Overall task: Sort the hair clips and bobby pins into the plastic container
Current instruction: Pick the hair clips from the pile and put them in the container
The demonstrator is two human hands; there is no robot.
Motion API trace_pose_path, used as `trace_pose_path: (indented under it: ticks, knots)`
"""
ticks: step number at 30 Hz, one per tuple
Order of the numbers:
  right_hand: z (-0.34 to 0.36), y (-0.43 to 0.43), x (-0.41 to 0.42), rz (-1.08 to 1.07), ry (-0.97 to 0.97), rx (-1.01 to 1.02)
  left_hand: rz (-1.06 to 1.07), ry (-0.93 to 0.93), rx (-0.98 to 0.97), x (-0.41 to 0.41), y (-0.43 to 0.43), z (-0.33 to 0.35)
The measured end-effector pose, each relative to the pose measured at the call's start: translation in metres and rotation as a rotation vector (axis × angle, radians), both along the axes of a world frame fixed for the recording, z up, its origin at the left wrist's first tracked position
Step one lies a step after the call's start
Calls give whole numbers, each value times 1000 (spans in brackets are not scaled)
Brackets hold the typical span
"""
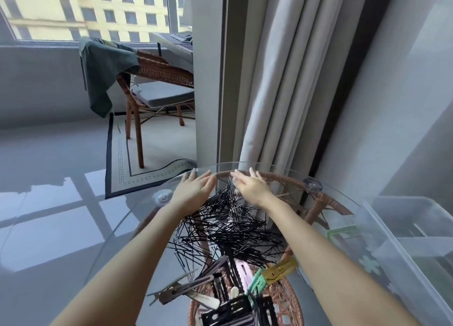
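Both hands, left hand point(193, 191) and right hand point(250, 187), lie flat and released at the frame's centre, flanking the bobby pins point(228, 230) piled on the glass tabletop point(127, 240); best to rake them together, then carry them to the plastic container point(404, 247) at right

Head-mounted, wide-angle, looking forward and down, close over a glass table point(127, 230) at lower frame; window point(85, 9) far, upper left.
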State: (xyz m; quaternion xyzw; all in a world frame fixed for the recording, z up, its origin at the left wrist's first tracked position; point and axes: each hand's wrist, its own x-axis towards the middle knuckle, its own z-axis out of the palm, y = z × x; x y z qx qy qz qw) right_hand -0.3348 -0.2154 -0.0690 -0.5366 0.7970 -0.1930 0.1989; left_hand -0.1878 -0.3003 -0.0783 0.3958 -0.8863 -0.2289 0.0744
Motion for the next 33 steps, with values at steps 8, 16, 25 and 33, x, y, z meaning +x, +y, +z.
trace_pose_path:
  ticks: [8,16,25,33]
  knots:
    - [0,61,30,152,-159,-2,-93,264,265,20,55,8]
    - [24,161,36,-177,-276,-365,120,464,37,99,97,18]
    - [1,166,90,-224,-150,-181,137,228,17,95,141,-7]
    - [24,201,98,-152,-440,-359,147,450,110,102,159,17]
